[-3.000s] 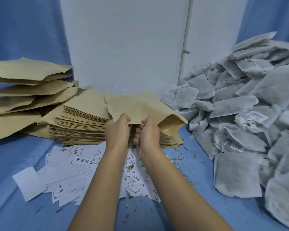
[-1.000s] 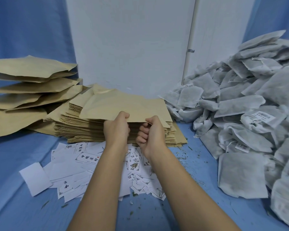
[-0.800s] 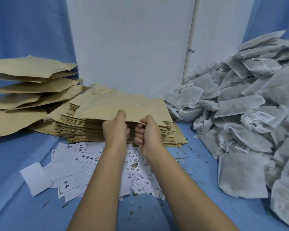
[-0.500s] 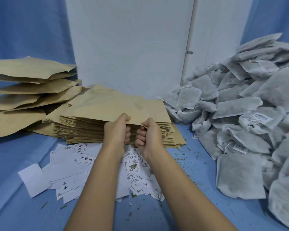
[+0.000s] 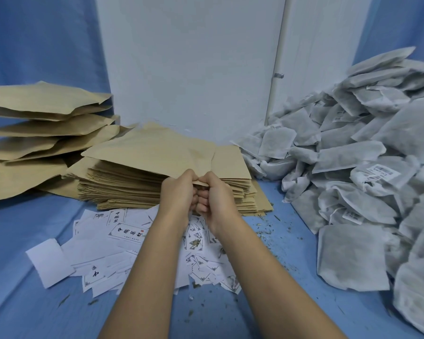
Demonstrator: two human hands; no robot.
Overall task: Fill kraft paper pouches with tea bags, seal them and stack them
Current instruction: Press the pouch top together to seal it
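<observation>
Both hands pinch the near edge of one kraft paper pouch (image 5: 157,152), which lies tilted over the pile of flat empty pouches (image 5: 123,184). My left hand (image 5: 178,192) and my right hand (image 5: 216,194) sit fist to fist, knuckles touching, thumbs on top of the pouch edge. A large heap of grey-white tea bags (image 5: 357,167) fills the right side. Bulging kraft pouches (image 5: 42,123) are stacked at the far left.
White printed paper labels (image 5: 123,243) lie scattered on the blue cloth (image 5: 22,314) under my forearms. Loose tea crumbs dot the cloth near the heap. A white wall panel (image 5: 189,64) stands behind the piles.
The pouch I hold has swung from the right side to lie over the pile's left part. My hands have drawn together until the knuckles touch.
</observation>
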